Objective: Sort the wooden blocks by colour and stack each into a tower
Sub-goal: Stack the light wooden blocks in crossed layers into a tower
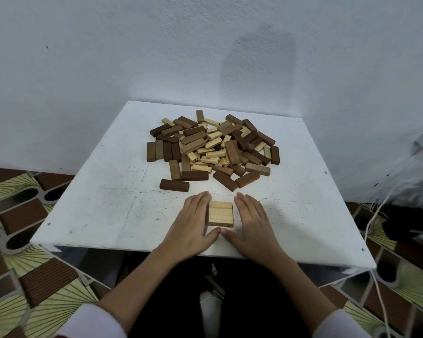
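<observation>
On the white tabletop [103, 211], near its front edge, sits a small square layer of pale wooden blocks [220, 214] laid side by side, the start of the light-coloured tower. The left hand [193, 224] and right hand [252, 223] flank it with flat, straight fingers, each grip open, palms against or just beside the layer's sides and thumbs nearly meeting in front, apparently squaring it up. Behind lies the mixed heap of dark and pale blocks [211, 148], unsorted. The blocks look light, rigid and smooth, so they probably slide easily; each is best pinched across its long narrow sides and set down gently to avoid nudging the layer.
</observation>
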